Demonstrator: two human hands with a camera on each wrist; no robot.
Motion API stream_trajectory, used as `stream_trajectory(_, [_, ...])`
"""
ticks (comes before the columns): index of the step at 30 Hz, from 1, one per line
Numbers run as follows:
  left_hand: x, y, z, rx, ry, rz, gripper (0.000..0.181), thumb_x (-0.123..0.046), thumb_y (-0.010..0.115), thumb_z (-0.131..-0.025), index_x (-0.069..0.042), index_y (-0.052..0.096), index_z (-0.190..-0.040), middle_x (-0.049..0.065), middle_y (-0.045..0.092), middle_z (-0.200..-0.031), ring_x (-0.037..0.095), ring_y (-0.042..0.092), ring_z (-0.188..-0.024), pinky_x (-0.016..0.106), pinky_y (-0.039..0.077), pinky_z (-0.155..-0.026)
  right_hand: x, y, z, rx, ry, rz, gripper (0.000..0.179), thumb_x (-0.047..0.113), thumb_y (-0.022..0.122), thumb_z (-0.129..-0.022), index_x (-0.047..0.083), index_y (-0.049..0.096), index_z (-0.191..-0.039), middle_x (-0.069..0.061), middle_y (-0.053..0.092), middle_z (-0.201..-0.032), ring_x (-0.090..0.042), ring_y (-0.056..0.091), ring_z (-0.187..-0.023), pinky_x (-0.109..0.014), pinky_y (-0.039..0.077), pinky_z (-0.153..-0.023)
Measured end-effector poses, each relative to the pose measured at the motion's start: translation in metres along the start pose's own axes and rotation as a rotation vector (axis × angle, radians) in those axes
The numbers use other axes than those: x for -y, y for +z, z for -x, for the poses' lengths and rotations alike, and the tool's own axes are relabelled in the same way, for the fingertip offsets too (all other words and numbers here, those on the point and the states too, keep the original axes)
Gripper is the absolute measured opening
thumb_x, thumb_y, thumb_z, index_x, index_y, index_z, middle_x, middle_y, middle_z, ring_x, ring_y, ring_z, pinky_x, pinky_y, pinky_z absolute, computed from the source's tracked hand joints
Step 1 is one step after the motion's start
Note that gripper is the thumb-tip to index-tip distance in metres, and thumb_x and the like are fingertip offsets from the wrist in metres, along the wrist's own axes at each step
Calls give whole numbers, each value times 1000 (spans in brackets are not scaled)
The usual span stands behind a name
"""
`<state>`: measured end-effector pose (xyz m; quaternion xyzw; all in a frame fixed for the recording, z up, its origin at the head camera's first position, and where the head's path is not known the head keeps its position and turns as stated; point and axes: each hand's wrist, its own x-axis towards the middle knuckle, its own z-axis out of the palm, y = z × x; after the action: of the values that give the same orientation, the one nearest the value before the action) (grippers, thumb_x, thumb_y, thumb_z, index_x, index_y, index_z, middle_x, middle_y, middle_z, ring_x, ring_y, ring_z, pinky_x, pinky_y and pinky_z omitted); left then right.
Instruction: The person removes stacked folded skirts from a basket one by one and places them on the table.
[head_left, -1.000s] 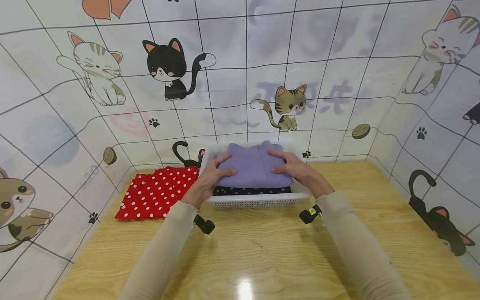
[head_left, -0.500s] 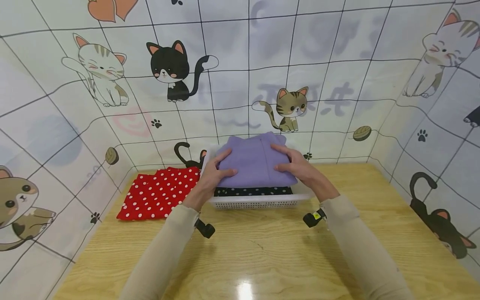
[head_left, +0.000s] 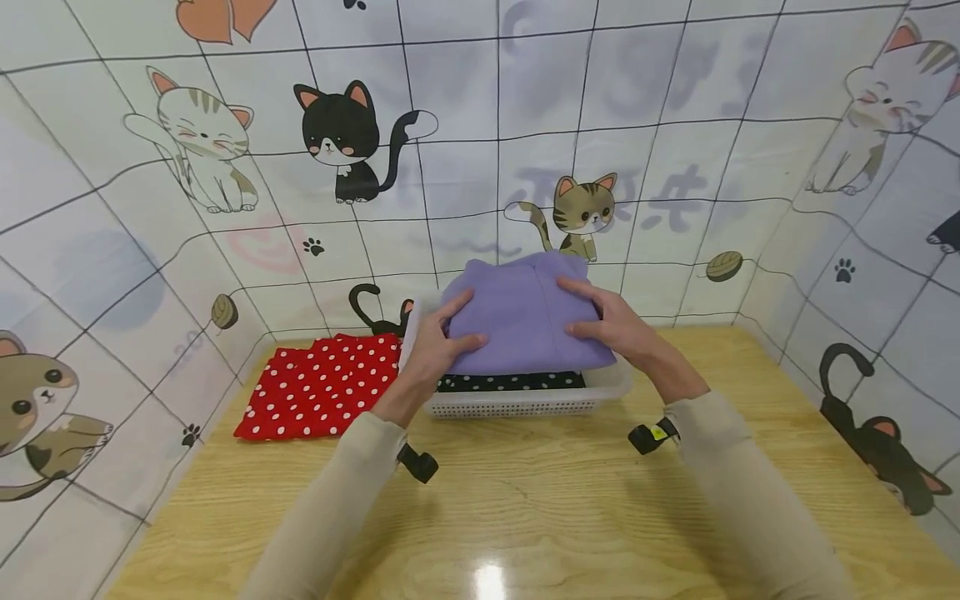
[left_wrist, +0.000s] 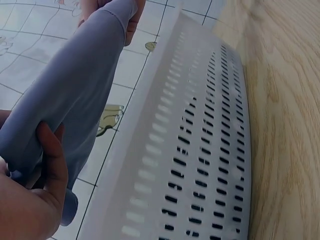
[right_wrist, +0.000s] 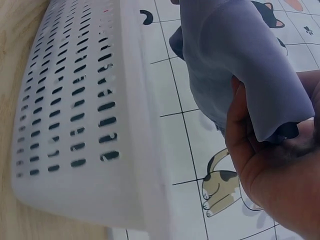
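Observation:
A folded purple garment (head_left: 517, 321) is held between both hands, raised over a white perforated basket (head_left: 517, 407). My left hand (head_left: 435, 346) grips its left edge, thumb and forefinger showing on top. At the opposite edge my right hand (head_left: 618, 329) grips it the same way. Both wrist views show the purple cloth (left_wrist: 65, 85) above the basket's rim, with the thumb curled round the fold (right_wrist: 270, 75). Below it, black polka-dot cloth (head_left: 510, 382) lies in the basket, mostly hidden by the purple garment.
Red polka-dot cloth (head_left: 322, 387) lies folded on the wooden table (head_left: 517, 500), left of the basket. A wall covering (head_left: 465, 108) with cartoon cats rises behind and at both sides. Small black cameras are strapped at the wrists.
Both hands have lifted the purple garment higher and moved it slightly to the right. More of the basket's right end is uncovered. The red cloth stays put.

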<state>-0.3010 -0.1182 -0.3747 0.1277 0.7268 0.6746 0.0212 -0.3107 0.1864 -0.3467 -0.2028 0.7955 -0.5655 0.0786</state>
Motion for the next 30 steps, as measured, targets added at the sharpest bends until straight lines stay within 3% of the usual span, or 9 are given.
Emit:
stream_trajectory(8, [-9, 23, -1, 10, 25, -30, 79, -17, 79, -87, -34, 44, -157, 7, 31, -168, 27, 41, -148, 50, 37, -123, 8, -20, 18, -18, -25, 65, 76, 5, 65, -96, 13, 31, -163, -18, 8, -173, -41, 18, -156, -64, 24, -123])
stream_trajectory(19, [-20, 75, -13, 46, -5, 8, 80, -13, 78, -87, -30, 44, -157, 10, 31, -168, 29, 43, -148, 47, 41, -120, 11, -59, 41, -111, 77, 136, 74, 1, 61, -95, 16, 34, -162, -14, 9, -174, -39, 17, -157, -59, 25, -122])
stream_trajectory(22, [-25, 93, -18, 69, -31, 40, 78, -10, 74, -87, -30, 45, -157, 10, 32, -168, 28, 44, -148, 47, 43, -118, 9, -75, 50, -158, 121, 171, 72, 1, 61, -94, 18, 38, -161, -11, 9, -175, -39, 17, -158, -45, 31, -118])
stream_trajectory(26, [-29, 117, -25, 99, -61, 70, 79, -5, 66, -84, -30, 46, -156, 10, 31, -169, 26, 43, -147, 47, 45, -116, 3, -98, 63, -171, 147, 208, 70, 3, 62, -96, 20, 40, -160, -11, 9, -175, -39, 17, -158, -15, 36, -97])
stream_trajectory(30, [-30, 140, -31, 113, -80, 31, 80, -1, 65, -85, -28, 44, -158, 11, 32, -169, 26, 44, -146, 48, 46, -114, -2, -120, 71, -156, 162, 237, 68, 6, 64, -97, 24, 41, -159, -12, 7, -175, -40, 13, -159, -4, 35, -86])
